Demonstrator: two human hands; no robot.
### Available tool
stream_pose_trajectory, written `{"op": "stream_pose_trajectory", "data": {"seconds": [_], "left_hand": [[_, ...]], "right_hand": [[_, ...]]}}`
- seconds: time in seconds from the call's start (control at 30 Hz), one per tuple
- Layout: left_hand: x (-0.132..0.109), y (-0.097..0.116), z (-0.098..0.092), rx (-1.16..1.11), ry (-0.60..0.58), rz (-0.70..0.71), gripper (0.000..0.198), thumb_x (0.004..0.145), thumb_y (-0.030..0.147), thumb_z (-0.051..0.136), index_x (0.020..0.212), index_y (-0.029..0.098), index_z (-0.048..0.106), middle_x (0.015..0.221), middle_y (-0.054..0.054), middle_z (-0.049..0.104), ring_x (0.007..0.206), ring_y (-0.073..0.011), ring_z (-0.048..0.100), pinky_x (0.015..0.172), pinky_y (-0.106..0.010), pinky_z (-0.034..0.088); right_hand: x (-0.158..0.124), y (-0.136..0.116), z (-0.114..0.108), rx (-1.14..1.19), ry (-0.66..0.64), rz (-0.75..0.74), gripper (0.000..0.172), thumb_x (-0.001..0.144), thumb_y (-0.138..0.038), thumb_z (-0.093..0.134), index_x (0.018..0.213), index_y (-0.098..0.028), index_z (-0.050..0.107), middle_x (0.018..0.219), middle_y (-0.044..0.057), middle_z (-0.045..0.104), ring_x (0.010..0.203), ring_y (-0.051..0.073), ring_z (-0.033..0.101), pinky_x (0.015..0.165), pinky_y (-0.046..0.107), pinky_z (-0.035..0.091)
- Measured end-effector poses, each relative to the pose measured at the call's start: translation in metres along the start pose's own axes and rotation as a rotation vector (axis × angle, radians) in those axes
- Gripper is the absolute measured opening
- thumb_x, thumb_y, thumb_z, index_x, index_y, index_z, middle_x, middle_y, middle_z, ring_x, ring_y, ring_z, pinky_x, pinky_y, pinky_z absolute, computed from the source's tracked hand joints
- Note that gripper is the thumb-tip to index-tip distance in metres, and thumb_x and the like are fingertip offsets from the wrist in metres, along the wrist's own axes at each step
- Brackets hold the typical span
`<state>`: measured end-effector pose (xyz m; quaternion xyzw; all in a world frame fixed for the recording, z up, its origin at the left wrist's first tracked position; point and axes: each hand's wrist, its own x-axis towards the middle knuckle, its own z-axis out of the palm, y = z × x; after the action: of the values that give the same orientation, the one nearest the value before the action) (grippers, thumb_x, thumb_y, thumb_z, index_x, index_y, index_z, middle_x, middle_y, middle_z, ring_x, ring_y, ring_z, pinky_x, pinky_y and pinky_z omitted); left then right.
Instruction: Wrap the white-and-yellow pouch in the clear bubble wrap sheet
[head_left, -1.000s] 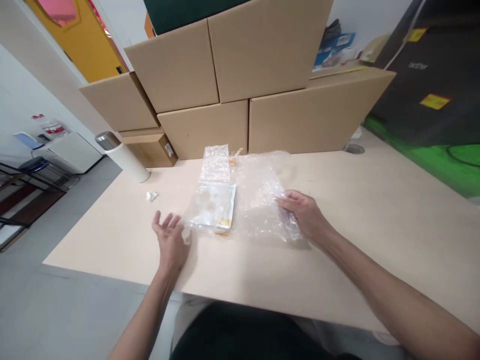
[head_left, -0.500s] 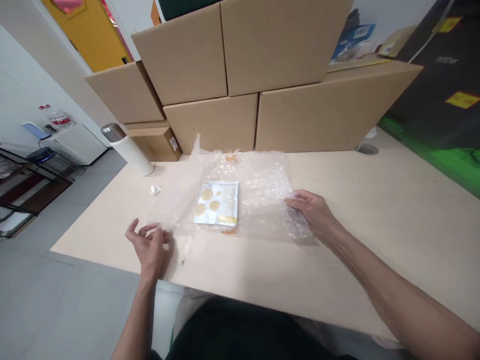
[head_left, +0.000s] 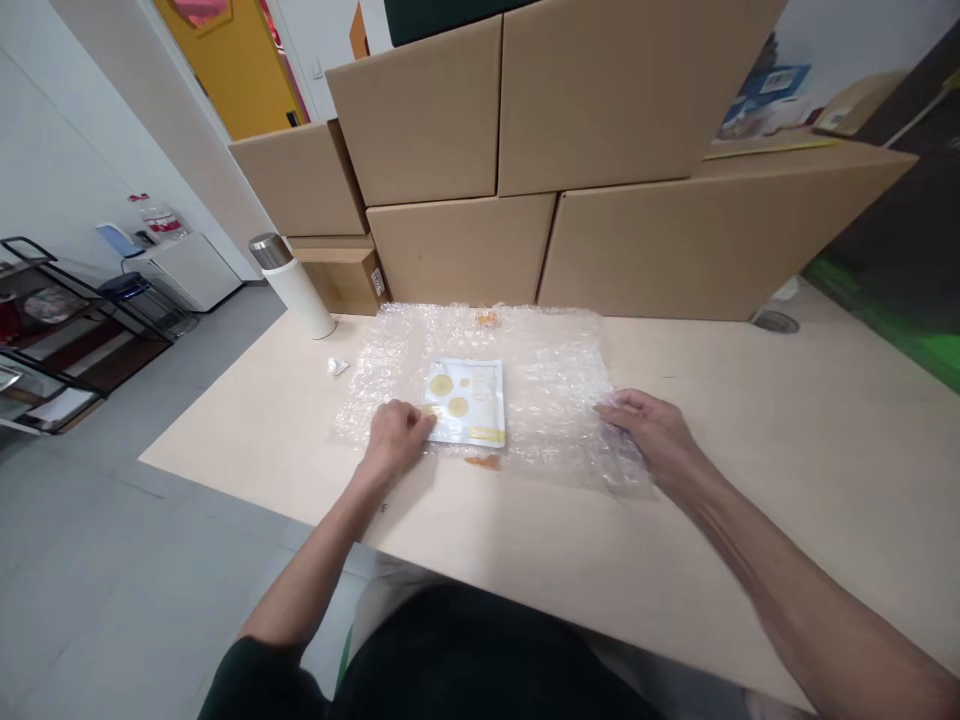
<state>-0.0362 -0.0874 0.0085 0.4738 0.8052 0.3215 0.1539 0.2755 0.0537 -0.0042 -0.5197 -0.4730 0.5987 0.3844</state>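
Observation:
A flat white sachet (head_left: 480,400) with yellow round patterns lies on a spread sheet of bubble wrap (head_left: 547,370). My left hand (head_left: 394,437) is closed at the sachet's lower left corner, its thumb and curled fingers against that edge. Whether the wrap below is pinched too is hidden. On the other side, my right hand (head_left: 649,430) grips the right edge of the bubble wrap between thumb and fingers. Orange marks show at the top and bottom of the sheet.
Cardboard boxes (head_left: 465,250) are stacked along the back of the table (head_left: 510,560). A white flask with a steel cap (head_left: 296,290) stands at the back left, near a crumpled white scrap (head_left: 337,367). A round grey piece (head_left: 776,321) lies at the back right.
My left hand has moved right from the wrap's left edge to the sachet and closed. The wrap's left part, raised before, now lies flat. My right hand keeps its hold.

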Motion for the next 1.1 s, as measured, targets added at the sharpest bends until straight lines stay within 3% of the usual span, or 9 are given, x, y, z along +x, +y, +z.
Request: {"op": "stream_pose_trajectory", "data": {"seconds": [0.07,0.17,0.37,0.47,0.6,0.77,0.83,0.9,1.1], "left_hand": [[0.002,-0.007,-0.002,-0.014,-0.038,-0.025,0.032,0.081,0.045,0.059,0.062,0.019,0.059,0.061,0.0,0.055,0.061,-0.0166,0.052,0.059,-0.027,0.038],[0.0,-0.024,-0.018,0.017,0.027,-0.067,0.033,0.084,0.046,0.053,0.066,0.019,0.058,0.064,0.0,0.057,0.061,-0.0152,0.052,0.056,-0.026,0.036],[0.005,-0.063,-0.061,0.189,0.221,-0.202,0.029,0.081,0.042,0.056,0.068,0.017,0.063,0.088,-0.009,0.064,0.086,-0.0239,0.059,0.07,-0.03,0.041],[0.01,-0.076,-0.067,0.238,0.242,-0.244,0.025,0.079,0.039,0.057,0.069,0.017,0.065,0.094,-0.012,0.065,0.097,-0.0278,0.059,0.075,-0.032,0.042],[0.012,-0.085,-0.065,0.234,0.186,-0.242,0.027,0.082,0.042,0.055,0.073,0.018,0.065,0.081,-0.008,0.065,0.086,-0.0252,0.061,0.068,-0.03,0.041],[0.008,-0.089,-0.067,0.211,0.167,-0.245,0.024,0.083,0.041,0.055,0.072,0.02,0.06,0.072,-0.005,0.065,0.071,-0.0218,0.059,0.063,-0.029,0.037],[0.005,-0.09,-0.068,0.193,0.166,-0.244,0.023,0.083,0.04,0.055,0.071,0.021,0.058,0.071,-0.004,0.064,0.068,-0.021,0.058,0.062,-0.029,0.036],[0.003,-0.09,-0.069,0.172,0.169,-0.24,0.022,0.082,0.039,0.056,0.07,0.021,0.057,0.07,-0.003,0.064,0.068,-0.0207,0.057,0.062,-0.029,0.035],[-0.003,-0.086,-0.067,0.039,0.246,-0.228,0.017,0.077,0.038,0.06,0.079,0.021,0.06,0.069,-0.001,0.062,0.068,-0.0207,0.057,0.062,-0.029,0.037]], "right_hand": [[0.001,0.0,-0.001,-0.002,0.013,0.007,0.034,0.05,-0.038,0.086,0.066,-0.021,0.061,0.055,-0.003,0.058,0.046,0.01,0.047,0.043,0.024,0.033],[0.004,0.001,-0.005,-0.025,0.01,-0.008,0.033,0.05,-0.038,0.086,0.066,-0.021,0.062,0.055,-0.002,0.058,0.046,0.011,0.047,0.042,0.025,0.034],[0.007,0.001,-0.007,-0.057,0.004,-0.033,0.032,0.047,-0.037,0.087,0.064,-0.022,0.064,0.054,-0.002,0.057,0.046,0.011,0.046,0.042,0.025,0.033],[0.008,0.004,-0.008,-0.084,-0.029,-0.039,0.033,0.049,-0.04,0.086,0.064,-0.023,0.062,0.054,-0.002,0.056,0.046,0.012,0.045,0.042,0.027,0.033],[0.012,0.005,-0.016,-0.175,-0.068,-0.051,0.034,0.054,-0.046,0.082,0.069,-0.023,0.062,0.057,-0.001,0.055,0.048,0.015,0.047,0.045,0.029,0.034],[0.005,-0.017,-0.014,-0.518,0.17,-0.499,0.039,0.071,-0.046,0.073,0.103,-0.024,0.068,0.11,0.012,0.066,0.092,0.029,0.062,0.07,0.039,0.049],[-0.004,-0.029,0.005,-0.585,0.111,-0.638,0.037,0.081,-0.046,0.065,0.111,-0.024,0.068,0.121,0.014,0.064,0.104,0.031,0.06,0.08,0.043,0.049],[-0.015,-0.034,0.038,-0.591,-0.054,-0.713,0.032,0.087,-0.043,0.06,0.112,-0.025,0.068,0.121,0.012,0.066,0.107,0.03,0.06,0.086,0.045,0.05],[-0.028,-0.015,0.171,-0.644,-0.662,-0.863,0.034,0.096,-0.038,0.049,0.119,-0.02,0.066,0.126,0.014,0.066,0.118,0.031,0.056,0.103,0.05,0.041]]}}
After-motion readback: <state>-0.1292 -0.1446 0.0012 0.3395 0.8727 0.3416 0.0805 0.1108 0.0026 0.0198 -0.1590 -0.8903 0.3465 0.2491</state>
